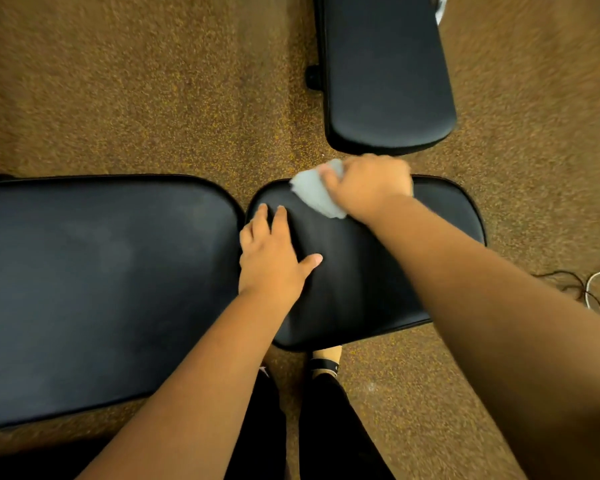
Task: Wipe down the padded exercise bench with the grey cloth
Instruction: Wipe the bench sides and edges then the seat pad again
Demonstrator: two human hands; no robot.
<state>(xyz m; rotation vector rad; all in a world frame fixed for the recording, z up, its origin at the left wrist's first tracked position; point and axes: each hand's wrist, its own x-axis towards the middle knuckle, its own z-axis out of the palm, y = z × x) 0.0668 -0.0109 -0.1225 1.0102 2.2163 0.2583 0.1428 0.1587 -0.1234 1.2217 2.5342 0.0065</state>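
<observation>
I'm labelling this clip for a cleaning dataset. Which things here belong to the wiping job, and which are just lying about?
Part of the job:
- crumpled grey cloth, in the right hand
- small black padded seat pad, being wiped
- long black padded back pad
- left hand, flat on the seat pad

Just lying about:
- second black padded bench
- white and dark cables
- speckled brown floor
</observation>
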